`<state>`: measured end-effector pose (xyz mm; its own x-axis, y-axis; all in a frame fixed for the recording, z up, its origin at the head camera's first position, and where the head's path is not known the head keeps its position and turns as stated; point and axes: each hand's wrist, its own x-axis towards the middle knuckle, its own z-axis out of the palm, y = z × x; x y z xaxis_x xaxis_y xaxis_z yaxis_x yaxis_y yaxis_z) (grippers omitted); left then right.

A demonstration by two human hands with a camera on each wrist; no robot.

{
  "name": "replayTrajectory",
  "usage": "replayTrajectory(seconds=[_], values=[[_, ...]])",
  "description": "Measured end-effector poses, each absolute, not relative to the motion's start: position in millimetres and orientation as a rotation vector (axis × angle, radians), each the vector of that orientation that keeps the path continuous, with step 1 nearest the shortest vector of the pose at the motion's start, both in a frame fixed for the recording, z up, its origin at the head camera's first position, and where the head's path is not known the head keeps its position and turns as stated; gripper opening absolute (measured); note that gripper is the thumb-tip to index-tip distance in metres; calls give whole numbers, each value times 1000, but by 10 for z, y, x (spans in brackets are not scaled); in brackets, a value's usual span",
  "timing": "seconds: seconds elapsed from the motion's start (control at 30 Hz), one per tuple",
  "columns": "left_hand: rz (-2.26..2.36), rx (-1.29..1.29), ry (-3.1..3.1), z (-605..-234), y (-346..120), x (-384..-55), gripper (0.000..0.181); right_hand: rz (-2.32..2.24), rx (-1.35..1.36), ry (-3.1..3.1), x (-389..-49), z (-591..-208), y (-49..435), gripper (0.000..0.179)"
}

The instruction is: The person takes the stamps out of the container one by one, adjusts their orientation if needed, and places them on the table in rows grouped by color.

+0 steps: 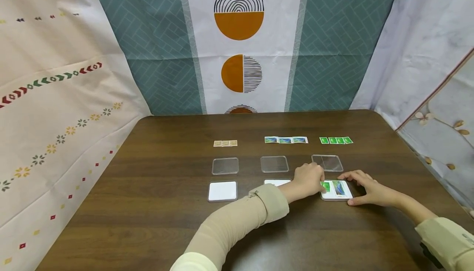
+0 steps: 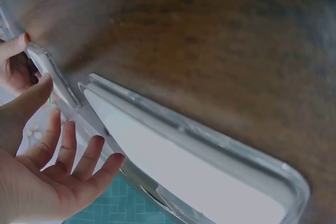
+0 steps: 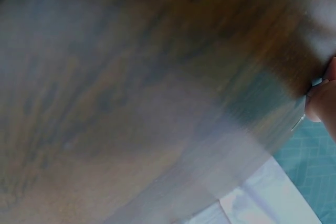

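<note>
In the head view, a flat clear case (image 1: 335, 197) with a white inside lies at the right, with a blue landscape stamp (image 1: 338, 188) in it. Beside that stamp is a small green stamp (image 1: 326, 186), which my left hand (image 1: 306, 179) holds between thumb and index fingertip. The left wrist view has the other left fingers (image 2: 86, 169) spread and loosely bent. My right hand (image 1: 372, 191) grips the case's right side, thumb at the near corner and index at the far one. Only a blurred bit of the right hand (image 3: 323, 98) enters the right wrist view.
Two more white-filled cases lie leftward: one at left (image 1: 222, 191) and a middle case (image 1: 277, 182) partly behind my left forearm. Behind stand three clear lids (image 1: 225, 166) in a row. Farther back are tan stamps (image 1: 225, 143), blue stamps (image 1: 286, 140) and green stamps (image 1: 335, 140).
</note>
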<state>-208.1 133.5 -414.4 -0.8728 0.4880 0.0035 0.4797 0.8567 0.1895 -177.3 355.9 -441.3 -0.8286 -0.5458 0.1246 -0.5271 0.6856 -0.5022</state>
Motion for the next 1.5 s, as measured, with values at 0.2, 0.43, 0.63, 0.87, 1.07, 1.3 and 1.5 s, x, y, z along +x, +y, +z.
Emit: replayTrajectory(seconds=[0.2, 0.43, 0.63, 0.87, 1.07, 1.3, 1.5], values=[[352, 778, 2954, -4137, 1325, -2131, 19, -837, -909, 2855, -1759, -4425, 3551, 63], [387, 809, 2969, -4101, 1294, -2186, 17, -832, -887, 2857, -1773, -4409, 3551, 63], [385, 819, 2976, -4062, 1268, -2255, 18, -844, -861, 2836, -1774, -4388, 3549, 63], [340, 805, 2996, -3995, 1276, -2362, 17, -845, -834, 2834, -1774, -4385, 3544, 63], [345, 797, 3033, -3937, 1329, -2503, 19, -850, -858, 2836, -1766, -4385, 3552, 63], [418, 722, 3066, -3853, 1379, -2749, 18, -866, -822, 2802, -1774, -4363, 3530, 62], [374, 643, 3094, -3775, 1431, -2974, 18, -877, -834, 2796, -1770, -4381, 3534, 62]])
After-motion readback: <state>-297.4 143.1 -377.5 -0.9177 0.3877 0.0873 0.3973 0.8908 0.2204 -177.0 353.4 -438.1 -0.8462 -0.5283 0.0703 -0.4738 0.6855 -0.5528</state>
